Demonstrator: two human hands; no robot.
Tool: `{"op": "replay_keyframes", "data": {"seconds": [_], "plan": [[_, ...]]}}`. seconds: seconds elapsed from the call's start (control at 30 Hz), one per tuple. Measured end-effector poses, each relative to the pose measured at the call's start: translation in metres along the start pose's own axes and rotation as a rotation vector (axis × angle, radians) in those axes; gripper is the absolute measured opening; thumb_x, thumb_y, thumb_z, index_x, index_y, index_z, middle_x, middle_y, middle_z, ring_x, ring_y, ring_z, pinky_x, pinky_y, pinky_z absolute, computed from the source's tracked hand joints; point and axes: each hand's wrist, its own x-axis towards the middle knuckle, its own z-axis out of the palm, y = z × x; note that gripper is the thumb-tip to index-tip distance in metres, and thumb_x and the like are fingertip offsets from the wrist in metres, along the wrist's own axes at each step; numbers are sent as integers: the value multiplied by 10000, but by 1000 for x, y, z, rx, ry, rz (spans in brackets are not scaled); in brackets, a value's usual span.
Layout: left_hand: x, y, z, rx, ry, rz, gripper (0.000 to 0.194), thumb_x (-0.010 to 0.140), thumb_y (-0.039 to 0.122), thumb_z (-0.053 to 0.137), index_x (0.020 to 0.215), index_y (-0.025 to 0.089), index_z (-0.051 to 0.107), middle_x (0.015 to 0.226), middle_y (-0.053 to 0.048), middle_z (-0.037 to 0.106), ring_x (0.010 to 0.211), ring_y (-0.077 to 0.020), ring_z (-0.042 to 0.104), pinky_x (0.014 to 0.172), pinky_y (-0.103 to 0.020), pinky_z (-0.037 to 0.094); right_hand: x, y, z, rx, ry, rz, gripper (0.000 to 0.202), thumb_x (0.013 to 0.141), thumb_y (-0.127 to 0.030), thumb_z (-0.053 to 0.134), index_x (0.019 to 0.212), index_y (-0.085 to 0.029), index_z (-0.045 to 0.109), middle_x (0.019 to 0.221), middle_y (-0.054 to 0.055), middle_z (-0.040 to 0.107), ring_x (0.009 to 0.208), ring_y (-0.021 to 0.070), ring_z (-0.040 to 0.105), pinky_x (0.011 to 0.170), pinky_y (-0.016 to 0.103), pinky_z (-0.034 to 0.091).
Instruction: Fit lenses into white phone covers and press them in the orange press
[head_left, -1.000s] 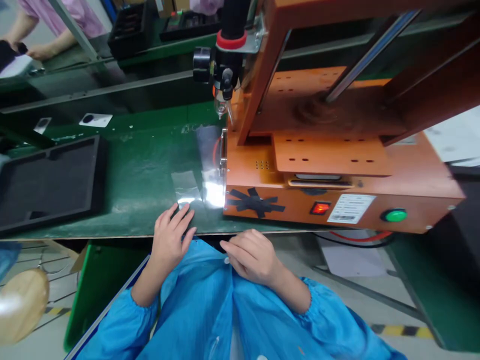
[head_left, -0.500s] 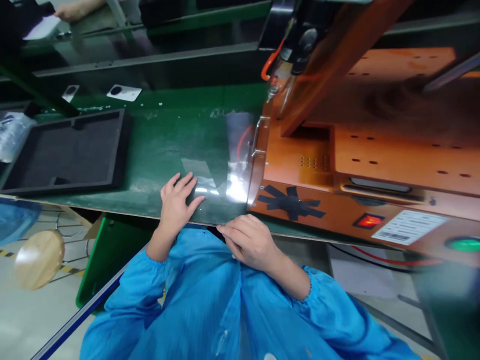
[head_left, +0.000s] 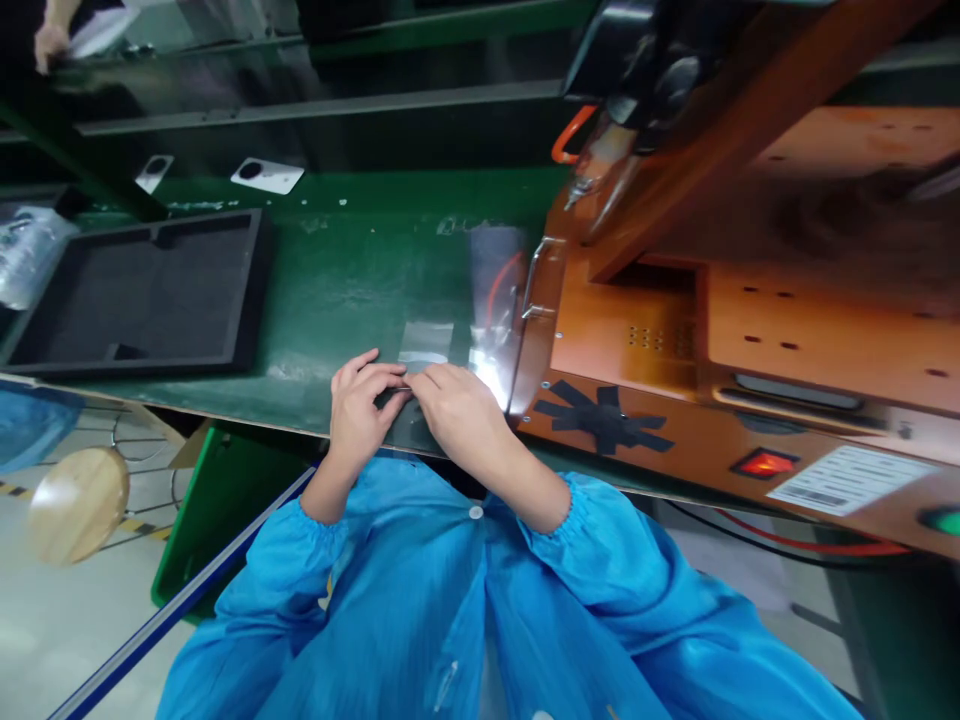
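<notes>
My left hand [head_left: 361,405] is at the near edge of the green worktop, its fingers curled and the thumb bent toward the index finger. My right hand [head_left: 461,415] meets it there, fingers pressed together and fingertips touching or almost touching those of the left. A thin dark edge shows between the fingertips, too small to name. Just beyond the hands is a clear rectangular sheet of film [head_left: 425,342], its near side partly hidden by them. To its right, a larger clear plastic sheet [head_left: 495,270] reflects the light, beside the orange machine [head_left: 570,330].
On the left are a black foam tray [head_left: 135,295] and a plastic-wrapped bundle [head_left: 30,255]. Two white panels with a dark round spot, one a phone-like back panel [head_left: 268,176], lie behind. A green bin [head_left: 217,500] and a wooden stool [head_left: 79,505] stand below. Another person's hand [head_left: 51,45] shows at top left.
My right hand has risen from the table edge to meet my left hand. The left fingers have curled in from a spread pose. The small film has turned straighter. The whole view has shifted slightly.
</notes>
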Motion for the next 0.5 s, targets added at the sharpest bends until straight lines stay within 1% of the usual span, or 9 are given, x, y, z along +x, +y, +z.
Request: {"op": "replay_keyframes", "data": {"seconds": [0.07,0.13,0.2,0.27,0.37,0.43,0.5], "plan": [[-1,-3,2,-11,10,13,71,986,265,726,953,279,787,1200,-8,817,1414,-307,585,1194,-563,428,-5,2,2,-21,42,-32,171,1075,-124,556,1086,-116,726,935,98,720,870,238,608,774,369,395],[-2,-5,3,-5,2,20,90,985,260,732,937,286,803,1205,0,817,1415,-307,583,1192,-566,426,-7,3,1,-37,80,-80,170,1074,-124,563,1060,-113,732,948,102,731,867,233,601,796,375,379],[-2,-6,2,10,-8,29,112,988,258,726,945,301,821,1215,3,815,1418,-308,582,1195,-577,422,-7,2,-4,-69,103,-140,175,1075,-135,567,1040,-104,736,993,114,740,896,239,595,843,387,386],[-2,-6,2,31,-23,40,140,991,256,714,961,322,834,1226,1,812,1419,-310,582,1204,-594,416,-5,1,-11,-134,112,-179,192,1080,-147,557,1030,-109,738,1026,117,738,922,249,579,852,396,389],[-1,-5,1,67,-50,48,171,992,251,699,973,343,842,1265,-1,801,1427,-315,578,1229,-623,398,-3,-1,-19,-237,118,-201,221,1078,-136,531,990,-132,734,959,102,710,893,255,540,770,398,356],[-1,-4,1,78,-51,70,174,993,251,696,968,342,842,1293,0,793,1428,-318,578,1239,-637,389,-2,-2,-21,-272,139,-213,238,1069,-116,519,948,-135,723,889,95,677,853,254,517,725,401,322],[-1,-3,1,81,-47,88,181,1001,252,687,977,343,842,1316,-1,786,1431,-318,577,1246,-647,382,-1,-1,-21,-284,151,-229,251,1064,-102,506,930,-135,715,863,94,657,836,253,505,712,404,309]]}}
